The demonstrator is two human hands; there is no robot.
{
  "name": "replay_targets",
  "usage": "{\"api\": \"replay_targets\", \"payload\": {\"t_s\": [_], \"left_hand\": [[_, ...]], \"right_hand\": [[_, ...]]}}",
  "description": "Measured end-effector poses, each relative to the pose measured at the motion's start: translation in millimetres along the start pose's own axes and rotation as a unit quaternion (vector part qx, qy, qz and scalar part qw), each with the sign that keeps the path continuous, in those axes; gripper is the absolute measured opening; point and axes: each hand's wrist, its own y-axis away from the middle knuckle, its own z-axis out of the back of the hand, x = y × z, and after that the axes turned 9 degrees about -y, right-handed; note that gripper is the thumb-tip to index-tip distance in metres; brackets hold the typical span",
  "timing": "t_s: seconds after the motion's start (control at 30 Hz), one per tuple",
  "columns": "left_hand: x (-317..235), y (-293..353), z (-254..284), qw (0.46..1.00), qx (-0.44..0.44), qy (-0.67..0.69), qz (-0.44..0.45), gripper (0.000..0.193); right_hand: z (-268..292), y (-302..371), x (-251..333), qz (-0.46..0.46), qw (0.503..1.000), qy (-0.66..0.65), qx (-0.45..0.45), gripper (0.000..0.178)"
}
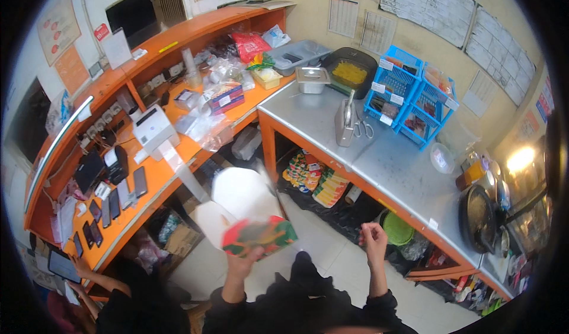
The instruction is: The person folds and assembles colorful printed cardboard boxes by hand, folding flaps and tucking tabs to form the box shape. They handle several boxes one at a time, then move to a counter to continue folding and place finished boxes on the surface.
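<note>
- One open carton (269, 239), white inside with red and green on an outer wall, tilts above the tiled floor (329, 280), gripped by a person's left hand (242, 264).
- The left thumb presses on the coloured wall; the other fingers are largely hidden, so their spread cannot be told. The forearm rises from the lower edge, palm side unclear.
- The right hand (373, 239) stands raised, well apart from the carton, its fingers curled with a narrow gap to the thumb; whether they meet cannot be told. Its forearm is nearly upright, dark sleeve pushed back.
- At lower left, a co-worker's hand (82, 267) is beside a tablet (62, 265).
- Beyond the carton, a white printer (155, 127) trails a paper strip (182, 171) down from an orange counter (155, 169) lined with phones.
- Farther off, a metal-topped table (308, 110) bears scissors (363, 128), a lidded steel container (312, 79) and blue baskets (391, 91).
- Papers (428, 8) cover the far wall.
</note>
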Motion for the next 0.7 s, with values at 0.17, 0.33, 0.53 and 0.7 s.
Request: {"api": "replay_targets", "payload": {"t_s": [0.17,0.33,0.53,0.7], "left_hand": [[14.7,-70.2,0.8,0.982,-0.187,-0.005,-0.003,0.055],[25.6,-133.3,33.1,0.965,-0.257,-0.042,0.033,0.052],[77.1,-233.8,46.1,0.976,-0.209,0.02,0.065,0.05],[88.0,-338.1,20.0,0.994,-0.103,0.025,0.04,0.048]], "right_hand": [[-25.6,-156.8,-29.1,0.037,0.999,-0.006,0.003,0.023],[-65.9,-289.1,-24.1,0.046,0.99,0.077,-0.11,0.043],[-56.9,-368.0,-68.2,-0.085,0.982,0.145,-0.087,0.06],[-62.1,-377.5,-44.7,-0.092,0.988,0.113,-0.056,0.056]]}}
